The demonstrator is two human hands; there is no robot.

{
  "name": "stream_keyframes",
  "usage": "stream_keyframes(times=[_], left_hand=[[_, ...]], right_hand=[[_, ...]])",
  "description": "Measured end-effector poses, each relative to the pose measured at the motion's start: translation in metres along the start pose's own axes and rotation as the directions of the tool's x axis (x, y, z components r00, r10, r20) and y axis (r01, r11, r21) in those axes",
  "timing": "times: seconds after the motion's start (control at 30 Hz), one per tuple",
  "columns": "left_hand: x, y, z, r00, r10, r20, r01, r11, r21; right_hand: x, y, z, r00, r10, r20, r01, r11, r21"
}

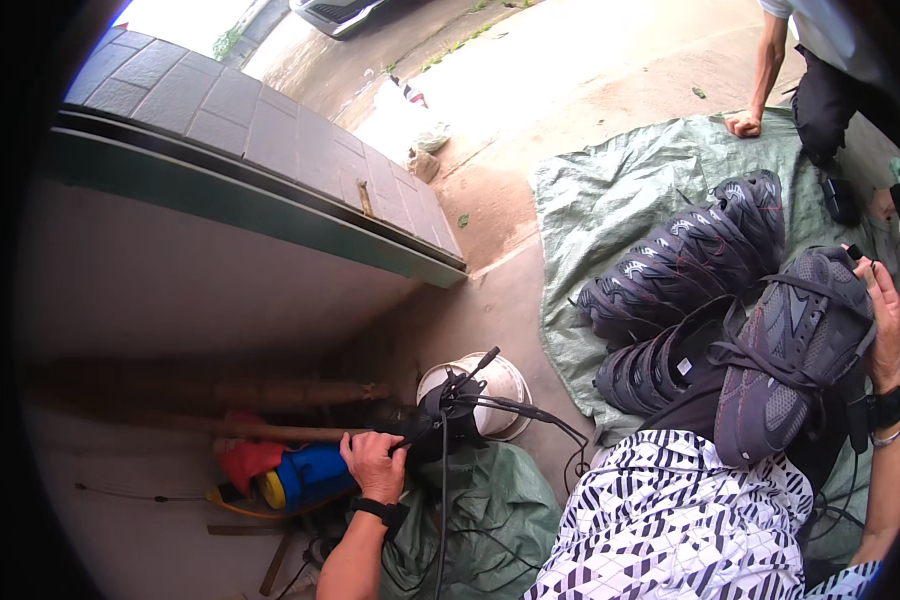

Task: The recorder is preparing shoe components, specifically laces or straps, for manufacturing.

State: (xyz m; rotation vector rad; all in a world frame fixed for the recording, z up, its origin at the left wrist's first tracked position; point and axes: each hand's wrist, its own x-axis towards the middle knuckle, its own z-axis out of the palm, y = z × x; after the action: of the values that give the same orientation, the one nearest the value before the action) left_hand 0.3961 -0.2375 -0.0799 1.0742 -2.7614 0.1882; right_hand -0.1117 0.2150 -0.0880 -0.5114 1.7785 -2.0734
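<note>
A dark grey shoe (795,350) with black laces and red stitching rests over my lap. My right hand (882,320) holds it along its right edge, fingers partly hidden behind it. At the left, my left hand (375,465) is closed beside a black bag-like bundle with cables (452,405); what lies in its fingers is hidden. Several similar dark shoes (685,255) lie packed in a row on a green woven sheet (590,185). A second, shorter row of dark shoe pieces (645,375) sits nearer to me.
Behind the black bundle stands a white bucket (515,385). A blue container (315,475), a red cloth (245,450) and wooden poles (270,430) lie by the left wall. Another person's hand (745,124) presses on the sheet's far edge. Black cables run near my legs.
</note>
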Motion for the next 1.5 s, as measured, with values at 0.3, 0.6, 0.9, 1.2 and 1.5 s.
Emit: stream_keyframes(times=[0.3,0.6,0.9,1.2,1.5], left_hand=[[0.014,-0.009,0.030,0.996,0.027,0.090,-0.028,1.000,0.013],[0.023,-0.008,0.046,0.994,0.063,0.094,-0.063,0.998,-0.004],[0.025,-0.003,0.050,0.995,0.060,0.082,-0.057,0.998,-0.032],[0.028,-0.004,0.050,0.990,0.084,0.109,-0.082,0.996,-0.024],[0.040,0.003,0.045,0.983,0.142,0.117,-0.141,0.990,-0.018]], right_hand=[[-0.019,0.001,-0.005,0.999,-0.032,-0.037,0.031,0.999,-0.019],[-0.028,-0.008,0.000,0.994,-0.038,-0.103,0.028,0.994,-0.102],[-0.030,-0.009,0.005,0.992,-0.011,-0.129,0.003,0.998,-0.057],[-0.030,-0.008,0.007,0.993,-0.040,-0.107,0.036,0.999,-0.037],[-0.030,-0.011,0.023,0.984,-0.046,-0.173,0.042,0.999,-0.027]])
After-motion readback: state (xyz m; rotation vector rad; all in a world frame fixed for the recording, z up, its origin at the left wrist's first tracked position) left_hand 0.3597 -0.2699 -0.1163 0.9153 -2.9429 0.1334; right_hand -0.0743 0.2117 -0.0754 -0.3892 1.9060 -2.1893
